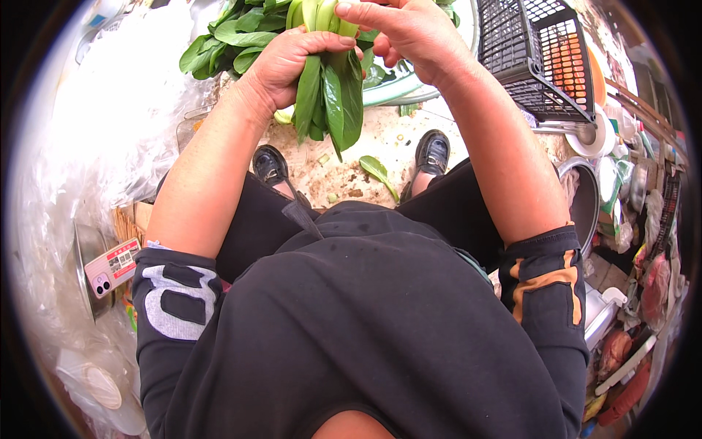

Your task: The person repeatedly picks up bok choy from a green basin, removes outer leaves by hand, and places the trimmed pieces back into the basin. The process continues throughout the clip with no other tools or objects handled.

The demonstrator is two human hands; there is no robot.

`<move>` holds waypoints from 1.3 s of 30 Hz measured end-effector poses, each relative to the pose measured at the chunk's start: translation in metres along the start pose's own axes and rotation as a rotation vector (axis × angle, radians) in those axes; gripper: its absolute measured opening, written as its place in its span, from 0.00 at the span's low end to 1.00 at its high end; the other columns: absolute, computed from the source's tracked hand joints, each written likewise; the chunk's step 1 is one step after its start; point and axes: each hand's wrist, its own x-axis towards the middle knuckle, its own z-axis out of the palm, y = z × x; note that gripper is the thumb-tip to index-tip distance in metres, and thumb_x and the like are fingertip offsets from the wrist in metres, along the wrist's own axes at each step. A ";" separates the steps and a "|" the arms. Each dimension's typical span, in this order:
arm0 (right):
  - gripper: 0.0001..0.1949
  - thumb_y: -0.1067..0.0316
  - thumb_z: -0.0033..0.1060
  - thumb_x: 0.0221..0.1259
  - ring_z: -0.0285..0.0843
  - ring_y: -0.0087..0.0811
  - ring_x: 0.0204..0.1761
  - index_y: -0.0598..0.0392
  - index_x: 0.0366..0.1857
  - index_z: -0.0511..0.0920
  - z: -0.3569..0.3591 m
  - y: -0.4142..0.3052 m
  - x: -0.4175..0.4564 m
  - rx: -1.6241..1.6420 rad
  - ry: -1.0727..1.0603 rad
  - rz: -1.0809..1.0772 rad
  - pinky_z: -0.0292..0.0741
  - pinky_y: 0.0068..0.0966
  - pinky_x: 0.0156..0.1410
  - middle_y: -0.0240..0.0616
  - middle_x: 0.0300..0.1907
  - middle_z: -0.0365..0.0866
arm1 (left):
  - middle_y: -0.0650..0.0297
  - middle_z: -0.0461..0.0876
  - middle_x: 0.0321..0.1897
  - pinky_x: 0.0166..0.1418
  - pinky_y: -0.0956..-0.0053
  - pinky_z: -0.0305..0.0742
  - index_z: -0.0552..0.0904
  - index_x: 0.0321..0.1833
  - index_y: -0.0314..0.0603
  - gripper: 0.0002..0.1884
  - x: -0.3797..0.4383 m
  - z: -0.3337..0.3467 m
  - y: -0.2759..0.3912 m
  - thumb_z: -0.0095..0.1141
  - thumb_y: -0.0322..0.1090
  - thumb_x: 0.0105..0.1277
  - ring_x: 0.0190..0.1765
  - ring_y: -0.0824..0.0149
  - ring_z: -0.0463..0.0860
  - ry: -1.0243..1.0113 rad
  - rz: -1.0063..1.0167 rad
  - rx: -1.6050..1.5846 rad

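Observation:
My left hand (293, 63) is closed around a bunch of bok choy (334, 104). Its dark green leaves hang down below the fist, while the pale green stalks point up to the top edge of the view. At those stalks is my right hand (417, 41), its thumb lying against one of them and its other fingers partly curled. The top edge cuts off part of the stalks and of this hand, so its grip is unclear. More leafy greens (241, 38) are heaped behind my left hand. A basin with a pale green rim (392, 92) stands beyond, holding some leaves.
A black plastic crate (540, 66) stands at the right, above a metal pot (584, 186). Clear plastic sheeting (120, 110) covers much of the left side, near a phone (112, 268). A loose leaf (378, 173) lies on the dirty floor between my black shoes (269, 163).

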 end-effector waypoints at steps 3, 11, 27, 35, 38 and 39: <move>0.29 0.53 0.73 0.59 0.82 0.25 0.27 0.67 0.56 0.80 0.006 0.000 -0.002 -0.088 0.072 0.002 0.78 0.20 0.30 0.38 0.32 0.85 | 0.57 0.86 0.44 0.52 0.61 0.89 0.81 0.54 0.34 0.13 0.000 -0.001 -0.001 0.63 0.34 0.72 0.45 0.56 0.90 -0.036 -0.002 0.015; 0.23 0.56 0.71 0.58 0.88 0.29 0.33 0.65 0.51 0.84 0.001 -0.011 -0.013 -0.345 0.046 -0.057 0.83 0.25 0.42 0.42 0.34 0.89 | 0.60 0.89 0.46 0.51 0.67 0.88 0.82 0.58 0.38 0.18 -0.001 0.001 -0.002 0.68 0.39 0.71 0.45 0.63 0.90 -0.026 -0.043 0.114; 0.15 0.64 0.63 0.64 0.85 0.22 0.33 0.60 0.50 0.85 -0.020 -0.035 -0.025 -0.304 -0.238 -0.056 0.83 0.21 0.40 0.34 0.34 0.87 | 0.69 0.77 0.31 0.37 0.74 0.77 0.79 0.52 0.42 0.14 -0.021 0.004 0.022 0.60 0.45 0.77 0.27 0.76 0.76 0.010 -0.110 0.254; 0.12 0.70 0.64 0.68 0.81 0.18 0.34 0.59 0.52 0.85 -0.040 -0.023 -0.014 -0.070 -0.368 -0.185 0.78 0.17 0.40 0.29 0.37 0.87 | 0.68 0.74 0.34 0.40 0.74 0.76 0.74 0.59 0.38 0.19 -0.028 -0.002 0.025 0.58 0.45 0.77 0.27 0.77 0.72 -0.362 -0.065 -0.132; 0.12 0.68 0.66 0.67 0.82 0.19 0.33 0.59 0.52 0.84 -0.039 -0.018 -0.010 -0.002 -0.377 -0.180 0.78 0.17 0.38 0.30 0.37 0.87 | 0.69 0.74 0.34 0.40 0.74 0.76 0.75 0.58 0.39 0.19 -0.031 0.002 0.018 0.62 0.44 0.74 0.26 0.77 0.72 -0.391 -0.001 -0.182; 0.13 0.68 0.67 0.67 0.82 0.19 0.33 0.59 0.52 0.84 -0.039 -0.018 -0.010 0.024 -0.386 -0.162 0.78 0.17 0.38 0.30 0.37 0.87 | 0.69 0.73 0.34 0.40 0.74 0.76 0.75 0.58 0.39 0.19 -0.031 0.003 0.016 0.63 0.43 0.74 0.26 0.77 0.71 -0.405 0.034 -0.195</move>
